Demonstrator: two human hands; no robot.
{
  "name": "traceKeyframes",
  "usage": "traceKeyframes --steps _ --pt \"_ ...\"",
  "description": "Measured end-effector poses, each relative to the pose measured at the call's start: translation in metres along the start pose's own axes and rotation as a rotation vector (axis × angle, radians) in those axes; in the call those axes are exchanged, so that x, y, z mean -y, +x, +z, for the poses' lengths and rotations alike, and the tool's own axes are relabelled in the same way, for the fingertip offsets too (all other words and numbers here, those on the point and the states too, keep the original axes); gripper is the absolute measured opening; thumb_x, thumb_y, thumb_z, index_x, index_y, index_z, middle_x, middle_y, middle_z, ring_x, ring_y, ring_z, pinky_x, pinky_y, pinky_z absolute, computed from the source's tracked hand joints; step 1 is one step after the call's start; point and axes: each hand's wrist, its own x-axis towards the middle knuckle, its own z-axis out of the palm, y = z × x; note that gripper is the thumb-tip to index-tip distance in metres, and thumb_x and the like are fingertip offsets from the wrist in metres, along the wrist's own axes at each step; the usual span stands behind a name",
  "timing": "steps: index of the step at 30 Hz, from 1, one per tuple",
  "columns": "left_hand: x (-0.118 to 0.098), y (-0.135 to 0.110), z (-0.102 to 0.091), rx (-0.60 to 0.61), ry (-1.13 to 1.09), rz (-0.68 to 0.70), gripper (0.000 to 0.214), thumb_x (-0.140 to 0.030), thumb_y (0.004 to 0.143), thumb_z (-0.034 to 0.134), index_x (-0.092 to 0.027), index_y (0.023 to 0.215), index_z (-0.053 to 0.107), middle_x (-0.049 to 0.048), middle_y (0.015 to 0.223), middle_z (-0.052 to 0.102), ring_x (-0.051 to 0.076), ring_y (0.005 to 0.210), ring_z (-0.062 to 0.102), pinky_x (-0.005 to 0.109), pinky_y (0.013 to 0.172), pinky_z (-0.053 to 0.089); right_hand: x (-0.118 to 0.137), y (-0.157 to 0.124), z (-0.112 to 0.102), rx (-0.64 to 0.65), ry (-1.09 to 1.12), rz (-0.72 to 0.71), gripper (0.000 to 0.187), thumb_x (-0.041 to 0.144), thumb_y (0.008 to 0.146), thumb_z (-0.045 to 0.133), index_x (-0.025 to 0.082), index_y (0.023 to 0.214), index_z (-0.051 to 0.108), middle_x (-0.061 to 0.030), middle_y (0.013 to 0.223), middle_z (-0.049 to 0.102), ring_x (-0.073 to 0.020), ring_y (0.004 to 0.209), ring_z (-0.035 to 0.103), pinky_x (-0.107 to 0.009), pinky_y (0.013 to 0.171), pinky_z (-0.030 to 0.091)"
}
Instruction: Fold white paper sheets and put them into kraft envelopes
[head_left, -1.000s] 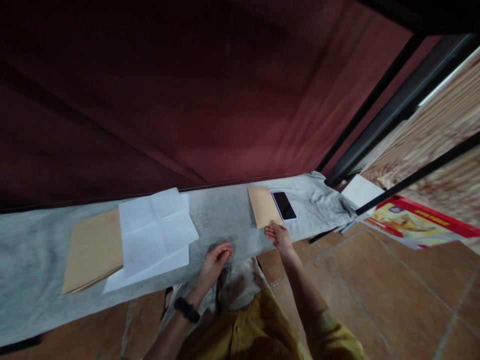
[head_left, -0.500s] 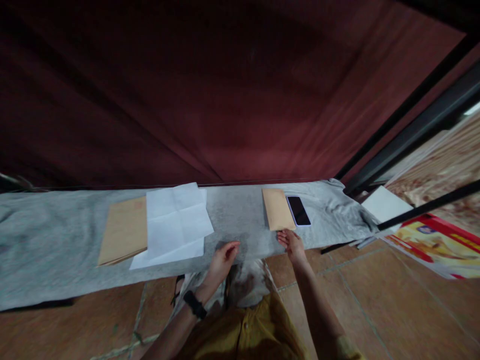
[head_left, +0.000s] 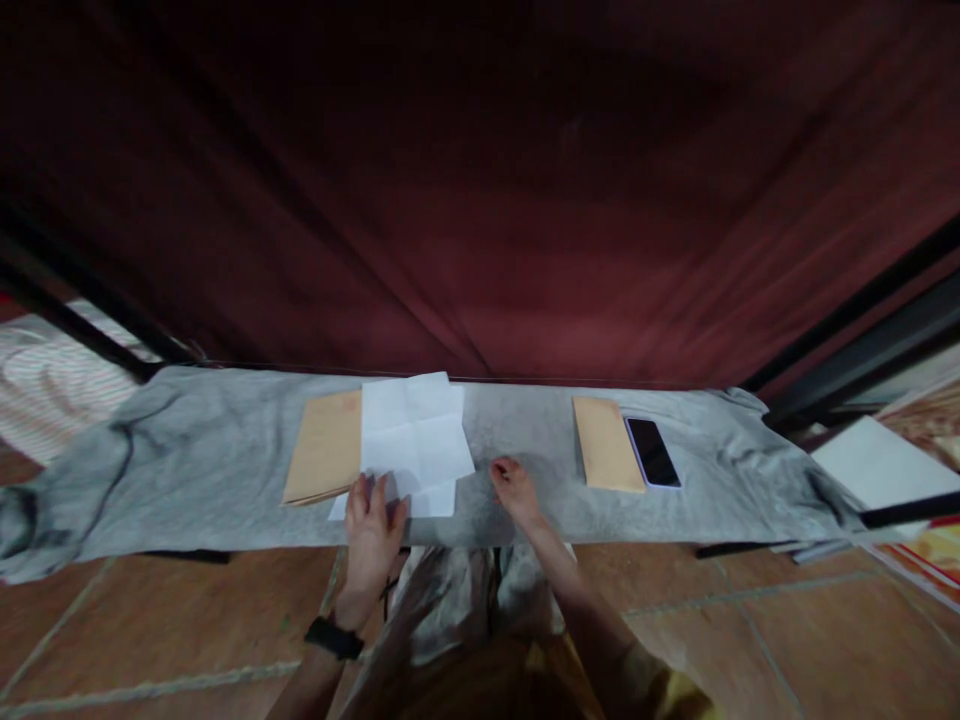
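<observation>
White creased paper sheets [head_left: 417, 438] lie on a grey cloth [head_left: 195, 455], partly over a tan envelope [head_left: 324, 458]. My left hand [head_left: 373, 530] lies flat with fingers stretched out on the near edge of the white sheets. My right hand [head_left: 514, 489] rests on the cloth right of the sheets, fingers curled, nothing visible in it. A second tan envelope [head_left: 606, 456] and a black phone [head_left: 653, 452] lie farther right.
A dark red curtain [head_left: 480, 200] hangs right behind the cloth. Brown floor tiles [head_left: 750, 640] lie in front. White paper [head_left: 877, 465] and black bars [head_left: 862, 330] are at the right; a striped fabric [head_left: 45, 380] at the left.
The view has swung left. My left hand moved left onto the white sheets and flattened. My right hand left the right envelope and now rests nearer the sheets.
</observation>
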Motion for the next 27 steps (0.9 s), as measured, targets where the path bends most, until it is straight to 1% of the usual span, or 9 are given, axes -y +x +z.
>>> traceKeyframes --steps 4,6,8,10,13,16,19,22,27 --pt "0.007 -0.008 -0.002 0.025 -0.062 -0.008 0.048 -0.044 0.092 0.054 -0.016 0.132 0.057 0.0205 0.156 0.039 0.038 0.147 0.034 0.061 0.118 0.033 0.015 0.006 0.049 -0.084 -0.118 -0.048 0.024 0.018 0.067 0.081 0.025 0.064 0.058 -0.0031 0.086 0.071 -0.0212 0.092 0.068 -0.026 0.077 0.049" --pt "0.008 -0.008 -0.004 0.029 -0.104 -0.031 0.048 -0.044 0.093 0.053 -0.016 0.131 0.058 0.0203 0.155 0.040 0.037 0.145 0.037 0.060 0.117 0.035 0.017 0.007 0.060 -0.097 -0.126 -0.035 0.027 0.018 0.066 0.081 0.025 0.062 0.056 -0.0029 0.083 0.071 -0.0209 0.088 0.068 -0.026 0.074 0.048" --pt "0.009 -0.006 -0.008 0.021 -0.143 -0.071 0.047 -0.046 0.092 0.054 -0.017 0.129 0.059 0.0193 0.153 0.043 0.036 0.143 0.040 0.059 0.116 0.036 0.016 0.005 0.058 -0.053 -0.103 -0.002 0.028 0.021 0.067 0.080 0.025 0.060 0.054 0.0001 0.070 0.067 -0.0181 0.073 0.066 -0.025 0.064 0.046" --pt "0.009 -0.003 -0.014 0.005 -0.185 -0.110 0.047 -0.048 0.091 0.055 -0.018 0.126 0.062 0.0182 0.149 0.048 0.036 0.141 0.043 0.059 0.116 0.036 0.011 -0.001 0.040 0.046 -0.038 0.054 0.028 0.031 0.069 0.079 0.025 0.059 0.054 0.0039 0.055 0.059 -0.0148 0.055 0.058 -0.024 0.051 0.041" --pt "0.004 0.000 -0.020 0.021 -0.328 -0.207 0.051 -0.054 0.087 0.059 -0.019 0.124 0.064 0.0162 0.140 0.056 0.034 0.133 0.051 0.056 0.113 0.041 -0.004 -0.020 -0.010 0.109 0.017 0.078 0.030 0.048 0.071 0.075 0.024 0.067 0.059 0.0063 0.050 0.055 -0.0129 0.045 0.051 -0.023 0.042 0.037" --pt "-0.008 0.004 -0.018 0.140 -0.575 -0.424 0.065 -0.061 0.076 0.068 -0.019 0.126 0.063 0.0142 0.125 0.066 0.030 0.110 0.065 0.047 0.095 0.053 -0.024 -0.043 -0.072 0.171 -0.027 0.106 0.036 0.057 0.072 0.071 0.022 0.075 0.064 0.0043 0.055 0.059 -0.0148 0.050 0.057 -0.024 0.046 0.043" --pt "-0.027 0.011 -0.009 0.194 -0.733 -0.611 0.071 -0.061 0.063 0.080 -0.018 0.118 0.068 0.0106 0.107 0.071 0.027 0.100 0.068 0.039 0.090 0.053 -0.038 -0.058 -0.116 0.136 -0.201 -0.005 0.039 0.058 0.075 0.069 0.022 0.088 0.070 -0.0011 0.073 0.069 -0.0195 0.068 0.066 -0.030 0.061 0.053" --pt "-0.044 0.019 0.000 0.174 -0.833 -0.723 0.065 -0.053 0.055 0.087 -0.019 0.108 0.071 0.0065 0.097 0.073 0.025 0.101 0.067 0.035 0.091 0.050 -0.041 -0.054 -0.129 0.054 -0.295 -0.102 0.042 0.056 0.080 0.064 0.022 0.103 0.072 -0.0053 0.088 0.074 -0.0234 0.082 0.070 -0.036 0.076 0.057" --pt "-0.055 0.034 0.000 0.163 -0.956 -0.890 0.054 -0.035 0.049 0.091 -0.019 0.098 0.072 0.0033 0.094 0.074 0.018 0.088 0.066 0.029 0.078 0.049 -0.028 -0.015 -0.098 0.008 -0.408 -0.106 0.033 0.043 0.089 0.055 0.022 0.111 0.070 -0.0031 0.084 0.074 -0.0216 0.080 0.070 -0.033 0.073 0.056"
